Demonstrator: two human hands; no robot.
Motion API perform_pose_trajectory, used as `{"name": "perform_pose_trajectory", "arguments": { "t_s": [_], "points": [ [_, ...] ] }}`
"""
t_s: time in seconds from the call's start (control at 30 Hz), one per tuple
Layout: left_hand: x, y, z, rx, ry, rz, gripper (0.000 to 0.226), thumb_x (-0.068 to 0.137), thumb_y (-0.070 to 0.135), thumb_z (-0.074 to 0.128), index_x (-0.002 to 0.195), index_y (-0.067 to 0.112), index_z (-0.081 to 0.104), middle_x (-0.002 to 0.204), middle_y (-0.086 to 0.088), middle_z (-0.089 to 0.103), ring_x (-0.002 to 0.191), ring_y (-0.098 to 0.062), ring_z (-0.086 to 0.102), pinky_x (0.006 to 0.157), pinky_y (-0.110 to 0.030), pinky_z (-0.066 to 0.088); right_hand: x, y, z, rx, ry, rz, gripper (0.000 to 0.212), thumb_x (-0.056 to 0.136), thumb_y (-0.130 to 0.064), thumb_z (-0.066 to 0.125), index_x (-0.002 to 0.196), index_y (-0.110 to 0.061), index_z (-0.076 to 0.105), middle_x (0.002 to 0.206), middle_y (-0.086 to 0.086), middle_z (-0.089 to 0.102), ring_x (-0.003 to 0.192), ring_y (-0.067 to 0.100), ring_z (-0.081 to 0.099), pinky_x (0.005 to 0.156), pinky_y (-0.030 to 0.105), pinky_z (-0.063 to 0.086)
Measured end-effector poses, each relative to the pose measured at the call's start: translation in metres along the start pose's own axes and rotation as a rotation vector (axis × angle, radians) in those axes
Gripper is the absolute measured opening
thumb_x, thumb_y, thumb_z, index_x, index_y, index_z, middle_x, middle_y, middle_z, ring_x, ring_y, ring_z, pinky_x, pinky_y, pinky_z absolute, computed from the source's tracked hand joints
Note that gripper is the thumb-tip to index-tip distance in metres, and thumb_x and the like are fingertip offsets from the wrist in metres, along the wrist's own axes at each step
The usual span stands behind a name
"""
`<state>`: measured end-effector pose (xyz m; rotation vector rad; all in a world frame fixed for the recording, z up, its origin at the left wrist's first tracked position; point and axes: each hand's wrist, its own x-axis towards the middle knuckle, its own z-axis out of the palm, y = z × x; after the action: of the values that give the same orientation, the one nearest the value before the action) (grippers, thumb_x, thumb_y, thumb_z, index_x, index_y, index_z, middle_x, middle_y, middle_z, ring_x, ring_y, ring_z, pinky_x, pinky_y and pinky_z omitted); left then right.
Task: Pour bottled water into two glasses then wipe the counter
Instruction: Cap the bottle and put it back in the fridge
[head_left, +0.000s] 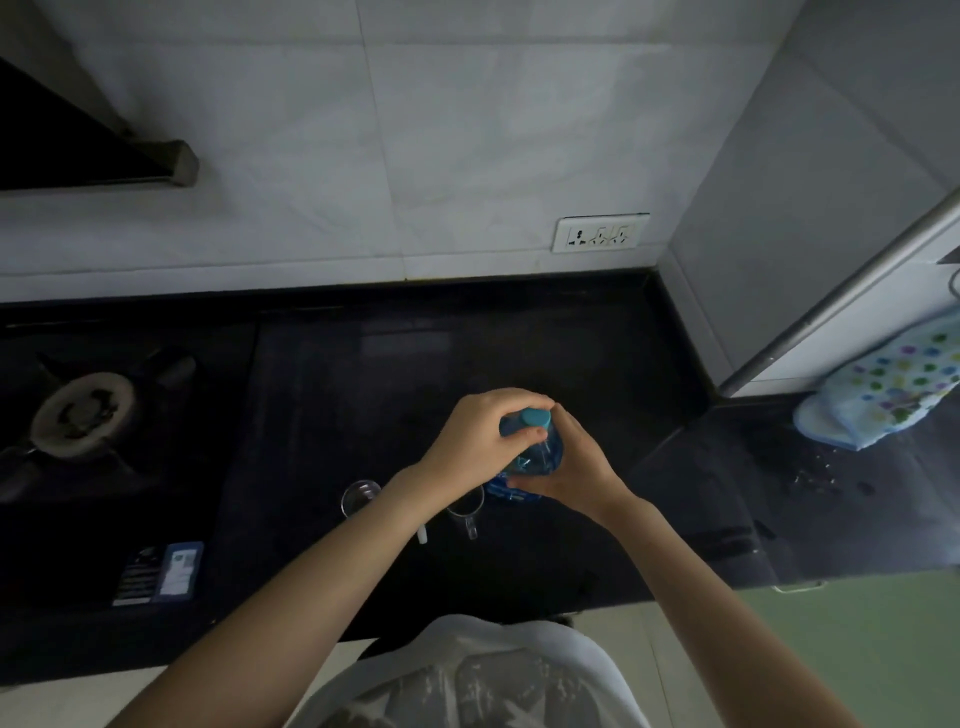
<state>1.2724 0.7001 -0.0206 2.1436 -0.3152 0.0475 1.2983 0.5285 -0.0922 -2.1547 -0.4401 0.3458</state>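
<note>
The right hand wraps the clear blue plastic water bottle, upright on the black stone desk, to steady it; the left hand pinches its teal cap, likely unscrewing; two clear glasses nearby look empty.

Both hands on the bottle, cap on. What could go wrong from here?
1. The left hand works the cap while the right hand holds the bottle; squeezing as the cap comes free may spurt water onto the counter.
2. Two glasses sit under the left forearm; lowering it could knock one over.
3. The patterned cloth lies far right, so wiping means a reach.
</note>
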Motion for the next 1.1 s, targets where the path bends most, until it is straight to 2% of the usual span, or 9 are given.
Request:
{"name": "perform_pose_trajectory", "arguments": {
  "t_s": [0.13, 0.37, 0.5, 0.63, 0.7, 0.8, 0.9, 1.0, 1.1],
  "points": [
    [-0.005, 0.002, 0.004, -0.053, 0.029, -0.073, 0.039, 0.087, 0.018, 0.068, 0.125, 0.022, 0.061, 0.119, 0.013, 0.062, 0.109, 0.012, 0.052, 0.091, -0.008, 0.044, 0.000, -0.003, -0.002, -0.013, 0.003, -0.021, 0.081, 0.063, -0.038, 0.087, 0.121, -0.060, 0.034, 0.120, -0.026, 0.052, 0.111, -0.008, 0.052, 0.083, 0.003, 0.043],
    [-0.009, 0.008, -0.007, -0.147, 0.153, -0.197, 0.030, 0.098, 0.017, 0.052, 0.127, 0.017, 0.058, 0.122, 0.006, 0.063, 0.113, 0.001, 0.057, 0.097, -0.018, 0.045, 0.000, -0.009, -0.024, 0.128, 0.089, 0.031, 0.077, 0.053, -0.050, 0.083, 0.118, -0.051, 0.043, 0.110, -0.019, 0.061, 0.103, -0.001, 0.060, 0.085, 0.028, 0.055],
    [-0.011, 0.014, -0.016, -0.226, 0.241, -0.244, 0.032, 0.098, 0.019, 0.050, 0.129, 0.017, 0.056, 0.124, 0.005, 0.062, 0.114, 0.001, 0.057, 0.097, -0.015, 0.044, 0.005, -0.027, -0.059, 0.185, 0.148, -0.014, 0.073, 0.051, -0.049, 0.085, 0.114, -0.053, 0.047, 0.107, -0.027, 0.062, 0.099, -0.006, 0.061, 0.074, 0.019, 0.057],
    [-0.008, 0.022, -0.019, -0.292, 0.314, -0.250, 0.035, 0.097, 0.021, 0.052, 0.132, 0.021, 0.054, 0.124, 0.009, 0.061, 0.113, 0.003, 0.056, 0.098, -0.017, 0.045, 0.012, -0.061, -0.103, 0.240, 0.203, -0.116, 0.068, 0.054, -0.042, 0.087, 0.110, -0.050, 0.050, 0.105, -0.028, 0.062, 0.096, -0.008, 0.063, 0.064, 0.007, 0.050],
    [-0.006, 0.028, -0.018, -0.326, 0.337, -0.239, 0.040, 0.095, 0.024, 0.055, 0.135, 0.024, 0.051, 0.126, 0.010, 0.060, 0.116, 0.002, 0.055, 0.101, -0.021, 0.044, 0.016, -0.080, -0.123, 0.272, 0.219, -0.171, 0.070, 0.057, -0.035, 0.088, 0.117, -0.040, 0.052, 0.105, -0.025, 0.064, 0.096, -0.005, 0.064, 0.065, 0.008, 0.051],
    [-0.001, 0.040, -0.017, -0.347, 0.354, -0.216, 0.058, 0.086, 0.040, 0.061, 0.141, 0.030, 0.043, 0.133, 0.014, 0.055, 0.121, 0.001, 0.051, 0.102, -0.021, 0.041, 0.021, -0.104, -0.149, 0.329, 0.222, -0.244, 0.077, 0.060, -0.024, 0.090, 0.126, -0.032, 0.050, 0.109, -0.014, 0.066, 0.098, 0.004, 0.067, 0.070, 0.020, 0.057],
    [0.004, 0.054, -0.015, -0.354, 0.373, -0.204, 0.076, 0.076, 0.051, 0.065, 0.143, 0.031, 0.037, 0.138, 0.016, 0.049, 0.125, 0.001, 0.047, 0.106, -0.022, 0.038, 0.024, -0.123, -0.166, 0.371, 0.209, -0.295, 0.077, 0.061, -0.018, 0.091, 0.126, -0.027, 0.050, 0.109, -0.012, 0.068, 0.097, 0.004, 0.068, 0.071, 0.019, 0.057],
    [0.008, 0.069, -0.011, -0.366, 0.391, -0.203, 0.082, 0.072, 0.049, 0.070, 0.144, 0.031, 0.034, 0.141, 0.012, 0.046, 0.128, -0.001, 0.045, 0.108, -0.026, 0.037, 0.024, -0.136, -0.174, 0.400, 0.167, -0.328, 0.070, 0.062, -0.016, 0.091, 0.122, -0.020, 0.054, 0.107, -0.007, 0.070, 0.096, 0.008, 0.069, 0.072, 0.020, 0.057],
    [0.008, 0.082, -0.005, -0.373, 0.388, -0.190, 0.075, 0.077, 0.040, 0.075, 0.142, 0.030, 0.038, 0.141, 0.008, 0.048, 0.128, -0.006, 0.047, 0.106, -0.027, 0.039, 0.020, -0.143, -0.176, 0.422, 0.108, -0.351, 0.065, 0.064, -0.016, 0.090, 0.120, -0.017, 0.056, 0.105, -0.006, 0.071, 0.094, 0.009, 0.070, 0.070, 0.021, 0.057]
  ]
}}
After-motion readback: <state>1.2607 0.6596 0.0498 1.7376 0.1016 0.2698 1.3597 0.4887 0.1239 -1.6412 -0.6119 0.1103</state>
